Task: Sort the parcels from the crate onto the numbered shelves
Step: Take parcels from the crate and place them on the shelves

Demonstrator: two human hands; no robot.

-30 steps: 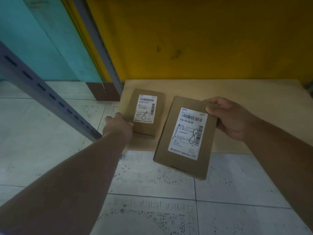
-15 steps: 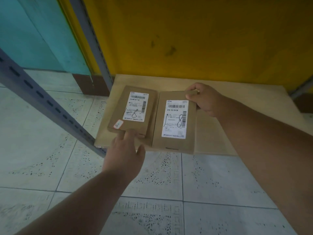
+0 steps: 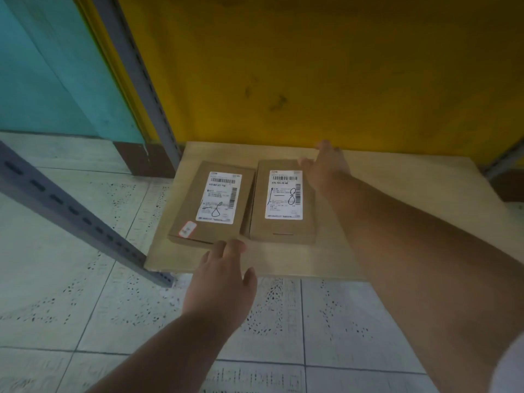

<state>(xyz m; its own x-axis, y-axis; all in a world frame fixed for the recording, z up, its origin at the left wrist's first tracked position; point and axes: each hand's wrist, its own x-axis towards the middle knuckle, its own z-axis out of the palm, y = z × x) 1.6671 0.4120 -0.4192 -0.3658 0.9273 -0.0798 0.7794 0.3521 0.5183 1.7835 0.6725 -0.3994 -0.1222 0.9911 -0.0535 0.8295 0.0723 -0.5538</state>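
Note:
Two flat brown cardboard parcels lie side by side on the low wooden shelf board. Each carries a white label with a handwritten 8. The left parcel also has a small red sticker at its near corner. The right parcel lies straight, close against the left one. My left hand is spread open, its fingertips at the near edge of the left parcel. My right hand is open with fingers apart, resting at the far right corner of the right parcel, gripping nothing.
A grey slotted shelf upright rises at the board's back left corner. A slanted grey slotted beam crosses at the left. Behind are a yellow wall and a teal wall. Speckled white floor tiles lie below.
My right hand set the right parcel flat on the board and let go, fingers now spread. My left hand stays at the left parcel's near edge. The view has moved closer.

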